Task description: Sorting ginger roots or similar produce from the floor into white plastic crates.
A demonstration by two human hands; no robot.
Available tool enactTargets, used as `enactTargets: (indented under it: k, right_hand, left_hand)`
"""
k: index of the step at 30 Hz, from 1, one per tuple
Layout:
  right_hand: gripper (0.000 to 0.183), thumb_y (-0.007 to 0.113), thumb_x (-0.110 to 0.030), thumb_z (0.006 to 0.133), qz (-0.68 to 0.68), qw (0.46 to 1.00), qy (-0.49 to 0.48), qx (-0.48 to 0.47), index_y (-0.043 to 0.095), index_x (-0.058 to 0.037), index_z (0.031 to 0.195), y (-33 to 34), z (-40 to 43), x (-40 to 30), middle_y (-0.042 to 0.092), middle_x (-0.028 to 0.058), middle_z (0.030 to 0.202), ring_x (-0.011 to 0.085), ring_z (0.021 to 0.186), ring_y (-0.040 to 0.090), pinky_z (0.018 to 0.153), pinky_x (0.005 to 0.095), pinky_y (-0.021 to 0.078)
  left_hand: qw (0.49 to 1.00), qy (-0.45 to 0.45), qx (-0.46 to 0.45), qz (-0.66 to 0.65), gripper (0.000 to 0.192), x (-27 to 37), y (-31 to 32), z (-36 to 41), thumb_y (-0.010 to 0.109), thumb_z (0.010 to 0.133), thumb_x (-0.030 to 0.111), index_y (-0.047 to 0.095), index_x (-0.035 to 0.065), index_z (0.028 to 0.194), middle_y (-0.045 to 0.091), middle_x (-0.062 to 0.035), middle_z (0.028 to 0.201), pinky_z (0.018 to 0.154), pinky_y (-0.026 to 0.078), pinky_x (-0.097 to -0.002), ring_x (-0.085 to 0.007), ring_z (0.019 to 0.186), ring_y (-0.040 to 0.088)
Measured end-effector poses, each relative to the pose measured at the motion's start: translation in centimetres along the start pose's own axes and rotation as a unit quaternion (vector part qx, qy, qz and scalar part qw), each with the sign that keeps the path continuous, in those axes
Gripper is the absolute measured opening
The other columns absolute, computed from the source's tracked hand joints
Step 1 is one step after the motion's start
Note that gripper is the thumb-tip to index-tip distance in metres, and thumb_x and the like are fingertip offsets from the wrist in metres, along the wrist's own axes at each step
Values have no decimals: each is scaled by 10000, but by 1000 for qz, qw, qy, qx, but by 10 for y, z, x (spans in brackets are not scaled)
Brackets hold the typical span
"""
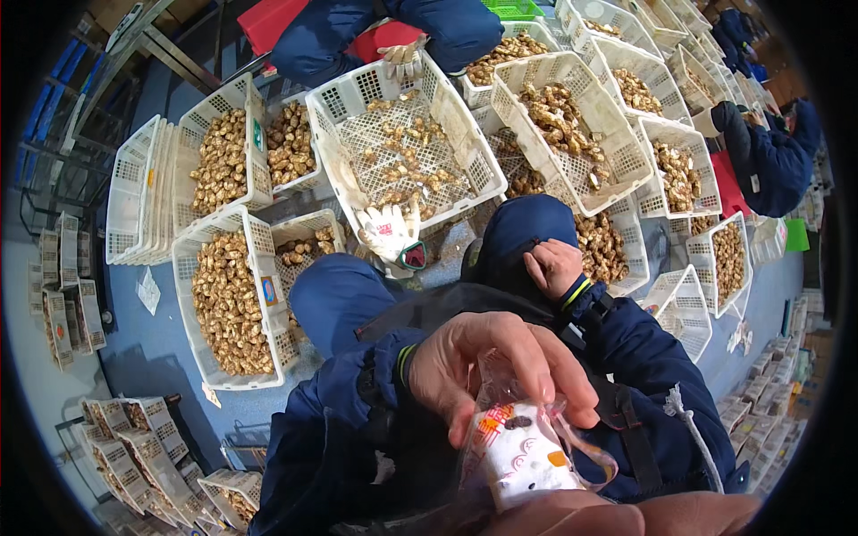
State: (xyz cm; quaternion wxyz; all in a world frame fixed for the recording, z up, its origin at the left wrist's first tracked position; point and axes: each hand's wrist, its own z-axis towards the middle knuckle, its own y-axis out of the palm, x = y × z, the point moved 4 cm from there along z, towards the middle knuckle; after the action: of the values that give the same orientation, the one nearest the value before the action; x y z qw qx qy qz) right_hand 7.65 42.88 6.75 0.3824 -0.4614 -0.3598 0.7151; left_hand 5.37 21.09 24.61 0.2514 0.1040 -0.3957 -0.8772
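Observation:
My left hand (509, 362) grips a clear plastic wrapper around a white packaged item (529, 449) printed in red and orange. A patch of skin at the bottom edge hides the item's lower end. On my right knee rests my right hand (556, 268), its fingers curled in and nothing visible in it. A white plastic crate (493, 171) stands before my knees, with scattered knobbly brown-and-cream produce (409, 161) on its mesh floor. White work gloves (389, 231) with red print lie over its near rim.
Fuller produce crates stand left (231, 301) and right (570, 127). A nested crate stack (134, 191) is far left. Across from me sits a person in dark trousers (322, 40), with gloves (402, 60) on the far rim. Another person (777, 154) sits at right.

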Motion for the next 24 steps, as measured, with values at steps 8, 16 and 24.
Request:
enactTargets:
  k: [8,16,24]
  right_hand:
    - [265,730,-116,904,9,1000,2,0,562,-75,703,3,-1,2,551,101,664,309,648,590,601,413,492]
    - [253,735,-112,897,8,1000,1,4,570,-73,710,3,-1,2,549,101,665,309,649,587,603,409,490]
    - [252,742,-107,892,7,1000,-1,0,571,-71,710,5,-2,4,546,103,665,305,642,582,594,407,486]
  left_hand:
    - [999,29,15,-12,507,2,6,-2,858,867,121,601,-83,1254,583,-341,1307,1070,540,-525,-438,1243,642]
    - [996,72,48,30,542,2,9,2,882,843,97,535,-50,1232,629,-328,1167,941,595,-517,-467,1120,676]
    - [994,71,82,25,495,2,9,2,881,850,98,543,-41,1184,638,-303,1095,851,613,-488,-428,1015,692]
